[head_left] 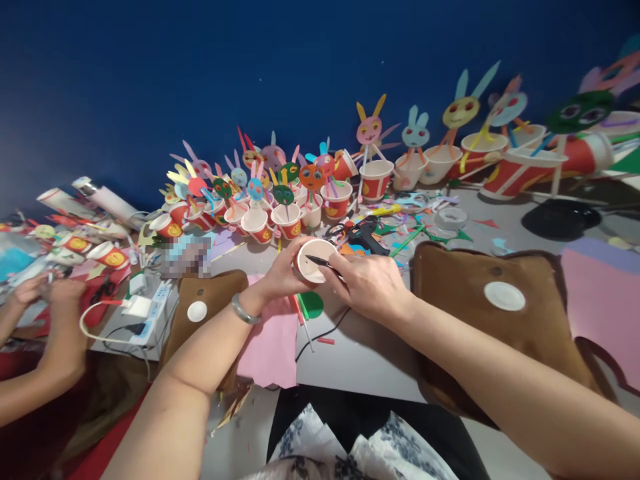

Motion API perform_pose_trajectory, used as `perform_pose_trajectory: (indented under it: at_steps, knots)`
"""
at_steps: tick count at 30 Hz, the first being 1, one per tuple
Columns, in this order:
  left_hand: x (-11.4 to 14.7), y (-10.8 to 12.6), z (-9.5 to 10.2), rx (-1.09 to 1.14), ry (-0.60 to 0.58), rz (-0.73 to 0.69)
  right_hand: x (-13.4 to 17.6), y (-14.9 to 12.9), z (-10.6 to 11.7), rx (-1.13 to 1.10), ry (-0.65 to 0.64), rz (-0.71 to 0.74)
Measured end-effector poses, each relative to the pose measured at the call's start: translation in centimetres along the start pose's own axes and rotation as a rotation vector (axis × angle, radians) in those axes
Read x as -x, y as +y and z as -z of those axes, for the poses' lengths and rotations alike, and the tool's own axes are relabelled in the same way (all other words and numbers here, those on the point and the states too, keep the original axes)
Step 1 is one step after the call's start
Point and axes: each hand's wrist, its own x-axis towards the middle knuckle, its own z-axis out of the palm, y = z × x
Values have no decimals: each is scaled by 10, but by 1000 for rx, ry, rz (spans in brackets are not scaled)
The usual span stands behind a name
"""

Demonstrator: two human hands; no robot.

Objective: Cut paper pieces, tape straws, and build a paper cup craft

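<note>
My left hand (285,270) is wrapped round a paper cup (301,272), its white inside turned up toward me. In my right hand (373,283) is a slim black pointed tool (320,261); whether it is a pen or a blade I cannot tell. Its tip points into the cup's mouth, and my right fingers are close to the rim. Below the cup lie a green paper disc (313,305), thin sticks and a pink paper sheet (270,340).
Paper cups with rabbit-faced figures (285,195) line the back. A black glue gun (369,235) lies among paper scraps. Brown cushion-like pads (490,313) flank my hands. Left are a power strip (153,313) and another person's hands (50,290).
</note>
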Motion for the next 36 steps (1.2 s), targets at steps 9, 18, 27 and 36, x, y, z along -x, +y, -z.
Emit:
perform_pose_trajectory:
  at_steps: [9,18,27,36]
  knots:
    - [2,-1,-2,-3,-55,-58,0,0,2,-52,-54,-16]
    - [2,-1,-2,38,-45,-97,0,-1,3,-60,-42,-15]
    - [2,0,-2,0,-56,-46,0,-1,0,-69,-21,-14]
    - [1,8,-4,24,-75,-40,-1,0,-2,-52,-4,-12]
